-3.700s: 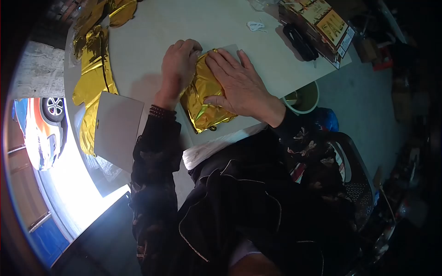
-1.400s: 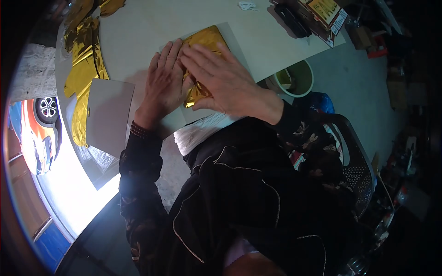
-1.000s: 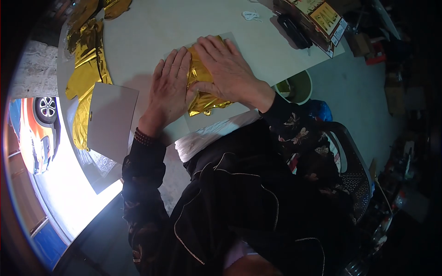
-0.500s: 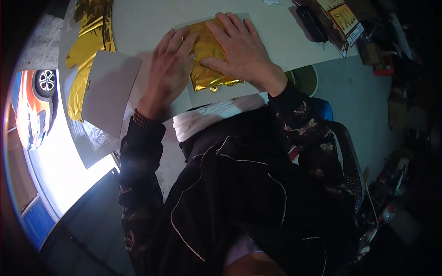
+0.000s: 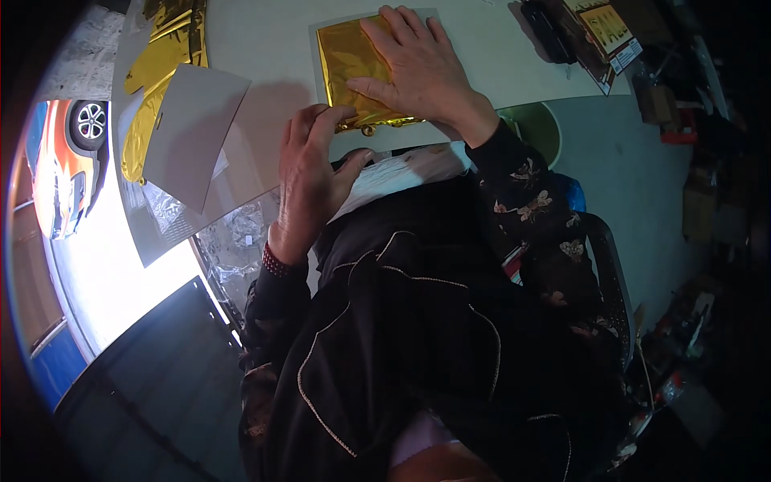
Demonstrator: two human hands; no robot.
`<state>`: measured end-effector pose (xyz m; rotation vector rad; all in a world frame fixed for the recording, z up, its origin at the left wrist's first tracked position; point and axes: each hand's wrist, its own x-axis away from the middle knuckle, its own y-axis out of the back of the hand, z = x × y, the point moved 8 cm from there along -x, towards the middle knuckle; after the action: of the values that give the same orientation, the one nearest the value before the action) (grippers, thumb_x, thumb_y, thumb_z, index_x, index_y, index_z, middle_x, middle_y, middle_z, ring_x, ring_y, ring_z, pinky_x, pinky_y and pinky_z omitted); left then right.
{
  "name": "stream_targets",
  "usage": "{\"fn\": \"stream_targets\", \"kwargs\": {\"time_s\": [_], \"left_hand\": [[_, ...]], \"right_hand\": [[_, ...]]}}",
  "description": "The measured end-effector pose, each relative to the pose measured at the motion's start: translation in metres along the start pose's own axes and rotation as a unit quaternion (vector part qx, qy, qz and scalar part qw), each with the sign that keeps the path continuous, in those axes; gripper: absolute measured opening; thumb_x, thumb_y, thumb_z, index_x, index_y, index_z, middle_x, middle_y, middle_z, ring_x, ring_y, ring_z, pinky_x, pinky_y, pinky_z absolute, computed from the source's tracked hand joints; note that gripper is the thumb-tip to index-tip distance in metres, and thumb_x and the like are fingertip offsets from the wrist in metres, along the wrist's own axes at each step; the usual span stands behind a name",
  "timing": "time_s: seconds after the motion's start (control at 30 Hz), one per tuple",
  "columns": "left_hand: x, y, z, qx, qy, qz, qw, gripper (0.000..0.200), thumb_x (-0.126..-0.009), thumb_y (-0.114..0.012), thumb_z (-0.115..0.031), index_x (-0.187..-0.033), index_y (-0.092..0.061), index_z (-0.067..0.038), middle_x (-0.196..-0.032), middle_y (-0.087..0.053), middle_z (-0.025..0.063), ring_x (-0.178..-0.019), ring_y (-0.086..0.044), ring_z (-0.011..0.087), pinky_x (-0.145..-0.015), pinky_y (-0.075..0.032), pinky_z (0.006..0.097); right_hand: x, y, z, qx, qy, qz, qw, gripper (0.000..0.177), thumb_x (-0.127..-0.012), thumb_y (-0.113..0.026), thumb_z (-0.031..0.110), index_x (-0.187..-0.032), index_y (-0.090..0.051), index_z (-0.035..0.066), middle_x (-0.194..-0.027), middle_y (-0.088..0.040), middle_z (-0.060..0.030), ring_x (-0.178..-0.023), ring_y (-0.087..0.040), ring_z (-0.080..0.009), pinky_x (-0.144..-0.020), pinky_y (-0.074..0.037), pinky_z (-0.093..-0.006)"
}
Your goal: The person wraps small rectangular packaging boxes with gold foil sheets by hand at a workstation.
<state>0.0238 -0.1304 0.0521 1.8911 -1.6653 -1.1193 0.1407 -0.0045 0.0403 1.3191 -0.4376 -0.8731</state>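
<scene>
A folded sheet of shiny gold foil (image 5: 341, 60) lies flat on a pale board at the table's near edge. My right hand (image 5: 418, 68) rests on its right part, palm down with the fingers spread. My left hand (image 5: 317, 161) is at the foil's lower left corner, its fingertips touching the near edge there and its thumb held apart below. Whether the left fingers pinch the foil is unclear. A small gold nub (image 5: 368, 130) sticks out from the near edge. White wrapped material (image 5: 409, 173) lies across my lap.
At the left of the table (image 5: 265, 48) are more gold foil (image 5: 148, 120), a grey card (image 5: 193, 128) and clear plastic (image 5: 165, 210). A black case (image 5: 548, 32) and a printed box (image 5: 606, 32) lie at the right. A green bin (image 5: 538, 132) stands below the table edge.
My left hand has slid off the foil's left side, down and toward me to its near corner. My right hand stays spread on the foil. The view has shifted slightly.
</scene>
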Motion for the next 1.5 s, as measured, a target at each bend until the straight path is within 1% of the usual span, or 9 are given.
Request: {"fn": "stream_targets", "kwargs": {"time_s": [0.17,0.27,0.47,0.67,0.97,1.07,1.27,1.37,1.5], "left_hand": [[-0.005,-0.001,0.0,0.012,-0.013,-0.012,1.0,0.043,-0.082,-0.078,-0.005,-0.123,-0.064,-0.007,-0.117,-0.061,0.0168,-0.109,-0.059,0.0378,-0.093,-0.049,0.0458],[-0.011,-0.001,-0.006,-0.023,-0.036,-0.012,0.999,0.041,-0.083,-0.078,-0.005,-0.122,-0.067,-0.006,-0.117,-0.063,0.017,-0.108,-0.064,0.0346,-0.092,-0.052,0.0424],[-0.02,-0.005,-0.015,-0.046,-0.085,-0.013,0.995,0.037,-0.082,-0.077,-0.007,-0.117,-0.066,-0.006,-0.108,-0.064,0.0147,-0.102,-0.061,0.0365,-0.088,-0.05,0.0463],[-0.022,-0.008,-0.016,-0.066,-0.102,-0.009,0.993,0.031,-0.084,-0.076,-0.009,-0.113,-0.068,-0.008,-0.104,-0.065,0.0103,-0.1,-0.062,0.0318,-0.086,-0.05,0.0442],[-0.026,-0.011,-0.026,-0.161,-0.13,0.001,0.978,0.025,-0.082,-0.078,-0.011,-0.105,-0.071,-0.008,-0.1,-0.068,0.0094,-0.095,-0.065,0.0301,-0.086,-0.051,0.0427],[-0.025,-0.013,-0.021,-0.139,-0.126,0.022,0.982,0.035,-0.081,-0.077,-0.013,-0.115,-0.069,-0.01,-0.108,-0.067,0.007,-0.1,-0.061,0.0284,-0.087,-0.048,0.0416],[-0.018,-0.001,-0.022,-0.104,-0.112,0.055,0.987,0.046,-0.079,-0.08,-0.015,-0.122,-0.066,-0.009,-0.119,-0.066,0.0103,-0.107,-0.061,0.0329,-0.094,-0.048,0.0434],[-0.019,-0.002,-0.018,-0.098,-0.092,0.054,0.989,0.047,-0.079,-0.08,-0.013,-0.123,-0.066,-0.008,-0.12,-0.066,0.0101,-0.108,-0.061,0.0329,-0.095,-0.048,0.0443],[-0.023,-0.005,-0.02,-0.115,-0.103,0.045,0.987,0.044,-0.081,-0.078,-0.013,-0.123,-0.066,-0.008,-0.12,-0.066,0.0103,-0.108,-0.061,0.0323,-0.095,-0.048,0.0441]], "right_hand": [[-0.001,-0.013,-0.006,0.016,0.007,-0.028,0.999,0.091,-0.093,-0.063,0.058,-0.157,-0.033,0.001,-0.162,-0.03,-0.0267,-0.153,-0.023,-0.0422,-0.124,-0.018,-0.0573],[-0.001,-0.008,-0.006,-0.006,0.004,-0.008,1.0,0.091,-0.093,-0.062,0.059,-0.157,-0.034,0.001,-0.162,-0.03,-0.0266,-0.153,-0.023,-0.042,-0.124,-0.018,-0.0572],[0.0,-0.002,-0.004,-0.013,0.003,0.007,1.0,0.091,-0.093,-0.063,0.059,-0.157,-0.034,0.001,-0.162,-0.03,-0.0266,-0.153,-0.023,-0.0419,-0.124,-0.019,-0.057],[-0.002,-0.014,-0.009,0.001,0.001,-0.018,1.0,0.092,-0.091,-0.064,0.058,-0.157,-0.034,0.001,-0.162,-0.03,-0.027,-0.153,-0.023,-0.0423,-0.124,-0.018,-0.057],[-0.002,-0.015,-0.011,-0.001,0.012,-0.044,0.999,0.091,-0.092,-0.062,0.06,-0.156,-0.036,0.001,-0.161,-0.031,-0.0282,-0.153,-0.023,-0.043,-0.124,-0.018,-0.0579],[0.001,-0.001,-0.006,-0.036,0.004,-0.019,0.999,0.09,-0.092,-0.062,0.059,-0.155,-0.037,0.001,-0.161,-0.032,-0.0285,-0.153,-0.024,-0.0433,-0.124,-0.019,-0.0582],[0.0,-0.005,-0.007,-0.024,0.017,-0.033,0.999,0.088,-0.091,-0.064,0.057,-0.153,-0.039,0.0,-0.159,-0.034,-0.0286,-0.15,-0.027,-0.0436,-0.123,-0.02,-0.0586],[-0.001,-0.012,-0.009,0.001,0.02,-0.062,0.998,0.089,-0.091,-0.065,0.057,-0.154,-0.038,0.0,-0.158,-0.035,-0.0286,-0.15,-0.027,-0.0433,-0.123,-0.02,-0.0581],[0.001,0.002,-0.004,-0.026,0.008,-0.008,1.0,0.088,-0.092,-0.064,0.056,-0.154,-0.037,0.0,-0.16,-0.033,-0.0285,-0.151,-0.025,-0.0431,-0.123,-0.019,-0.0574]]}}
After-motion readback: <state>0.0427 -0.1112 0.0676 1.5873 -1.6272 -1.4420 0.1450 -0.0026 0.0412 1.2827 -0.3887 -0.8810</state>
